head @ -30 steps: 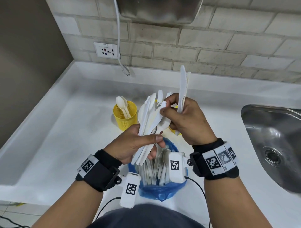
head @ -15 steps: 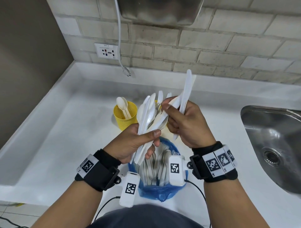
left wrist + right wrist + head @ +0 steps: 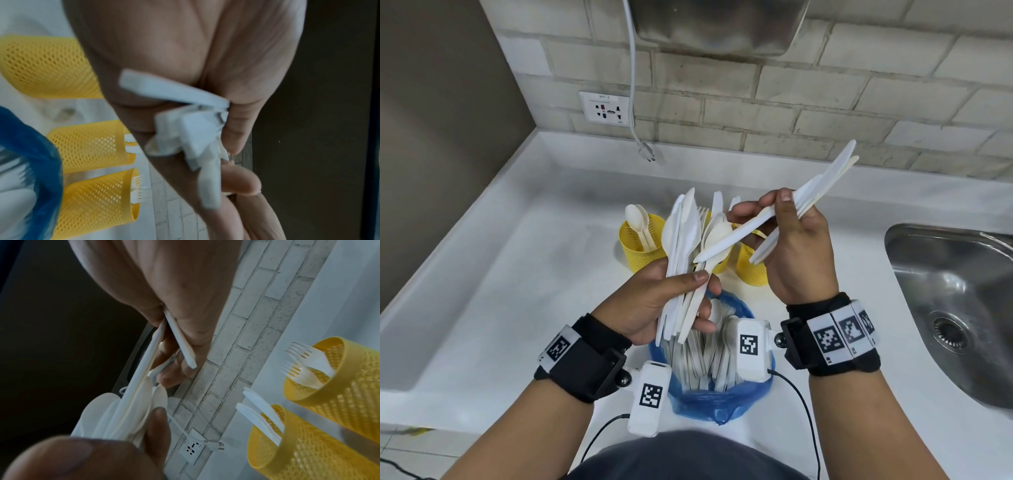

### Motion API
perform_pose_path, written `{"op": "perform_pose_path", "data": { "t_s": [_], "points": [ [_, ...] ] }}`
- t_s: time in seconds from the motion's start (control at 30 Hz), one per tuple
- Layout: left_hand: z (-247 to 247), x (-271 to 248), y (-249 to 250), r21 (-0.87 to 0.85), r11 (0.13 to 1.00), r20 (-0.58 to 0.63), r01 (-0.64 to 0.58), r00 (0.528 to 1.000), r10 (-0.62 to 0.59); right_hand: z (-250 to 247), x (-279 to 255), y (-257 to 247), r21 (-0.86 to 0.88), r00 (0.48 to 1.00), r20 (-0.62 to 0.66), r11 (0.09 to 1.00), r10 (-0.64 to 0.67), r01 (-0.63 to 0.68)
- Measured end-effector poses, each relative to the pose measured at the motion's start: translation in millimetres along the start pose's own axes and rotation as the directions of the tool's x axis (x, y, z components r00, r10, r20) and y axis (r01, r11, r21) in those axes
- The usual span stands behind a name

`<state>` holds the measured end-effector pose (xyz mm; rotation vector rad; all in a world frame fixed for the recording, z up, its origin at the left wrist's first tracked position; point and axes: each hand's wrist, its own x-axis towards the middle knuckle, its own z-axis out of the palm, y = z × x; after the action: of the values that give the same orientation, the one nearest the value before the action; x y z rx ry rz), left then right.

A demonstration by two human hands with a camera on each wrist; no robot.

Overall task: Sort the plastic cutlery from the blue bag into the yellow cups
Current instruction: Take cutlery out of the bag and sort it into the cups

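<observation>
My left hand (image 3: 688, 291) grips an upright bundle of white plastic cutlery (image 3: 683, 240) above the blue bag (image 3: 722, 401), which holds more cutlery. My right hand (image 3: 763, 210) pinches a few white knives (image 3: 822, 183) that slant up to the right. The lower end of one knife lies across the bundle. Three yellow mesh cups stand behind the bag. The left cup (image 3: 645, 251) holds spoons. In the right wrist view one cup (image 3: 339, 386) holds forks and another cup (image 3: 304, 451) holds knives. The bundle's handle ends (image 3: 185, 128) show in the left wrist view.
A steel sink (image 3: 955, 301) lies at the right of the white counter (image 3: 517, 291). A brick wall with a socket (image 3: 606, 109) and a hanging plug cord (image 3: 645, 150) runs behind. A grey wall closes off the left side.
My right hand has swung its knives from upright to a slant toward the right and moved a little right, away from the bundle. The left hand keeps its grip in place.
</observation>
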<state>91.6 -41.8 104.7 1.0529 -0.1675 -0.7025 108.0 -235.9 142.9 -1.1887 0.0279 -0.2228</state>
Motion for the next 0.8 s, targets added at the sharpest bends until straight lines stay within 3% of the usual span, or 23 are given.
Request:
{"op": "perform_pose_path", "data": {
  "t_s": [0.23, 0.47, 0.57, 0.67, 0.8],
  "points": [
    [-4.1, 2.5, -1.0, -0.112, 0.994, 0.041, 0.007, 0.999, -0.003, 4.3, -3.6, -3.7, 0.254, 0.998, -0.040, 0.966, 0.049, -0.037],
    [-5.1, 1.8, -5.8, -0.124, 0.992, 0.053, -0.007, 0.999, 0.014, 5.2, 6.3, 5.1, 0.653, 0.927, -0.175, 0.744, 0.330, -0.142],
    [-4.2, 0.7, -5.5, -0.113, 0.994, 0.026, -0.007, 1.000, 0.010, 2.6, 10.6, 4.0, 0.647, 0.930, -0.183, 0.751, 0.319, -0.131],
    [-2.6, 0.2, -4.5, -0.096, 0.995, -0.040, 0.001, 0.999, -0.005, 9.6, 6.2, -8.5, 0.581, 0.969, -0.160, 0.812, 0.191, -0.064],
    [0.9, 0.4, -2.2, -0.044, 0.999, -0.041, 0.011, 0.999, -0.013, 26.5, -7.4, -23.3, 0.142, 0.994, -0.106, 0.990, 0.000, 0.016]
  ]
}}
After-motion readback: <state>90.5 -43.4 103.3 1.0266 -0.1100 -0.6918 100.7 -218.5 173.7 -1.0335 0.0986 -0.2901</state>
